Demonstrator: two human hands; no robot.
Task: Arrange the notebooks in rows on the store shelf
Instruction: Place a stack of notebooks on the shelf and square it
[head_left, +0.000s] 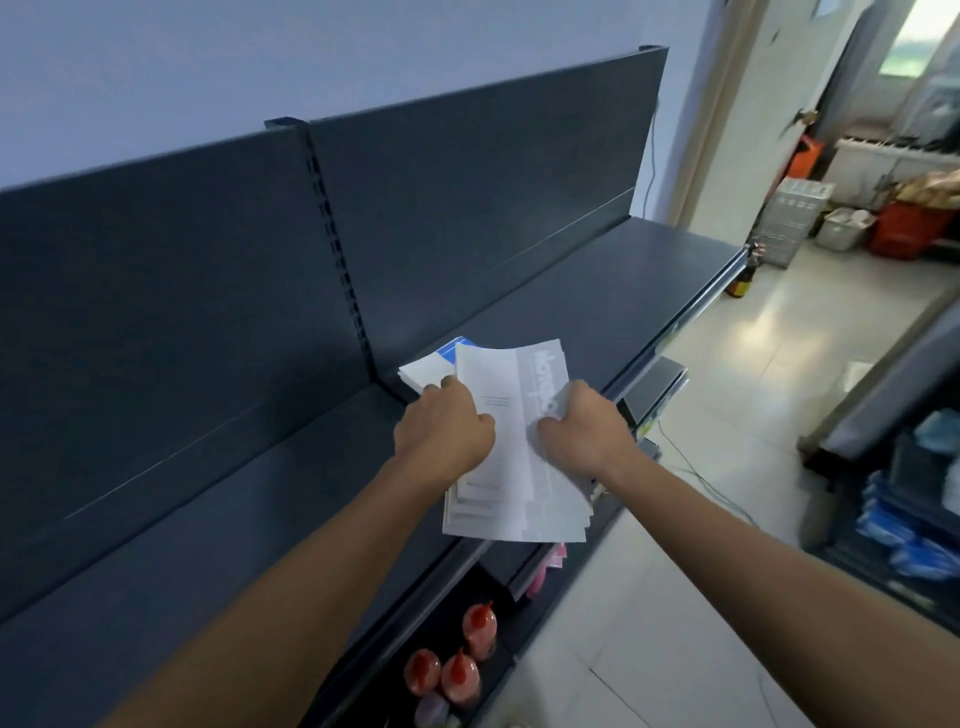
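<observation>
Only the head view to go on here. Both hands are clamped on one stack of notebooks (511, 457): the left hand (441, 431) is curled round its left edge and the right hand (584, 431) round its right edge, with the fingertips tucked underneath where I can't see them. The stack's long side runs away from the person toward the dark back panel (467, 208), leaning a touch right, and its near end hangs out past the front lip of the shelf (597, 301). Whether it's lifted or half resting on the shelf, I can't tell. The bit that matters is that there's a small pile (428, 370) with a blue cover lying flat on the shelf, just beyond the left knuckles and close to the slotted upright (337, 249). My guess is the next spot is the bare shelf to the right of that pile, which makes the right hand the nearer one. Sauce bottles (457, 670) sit on a lower shelf, well apart.
</observation>
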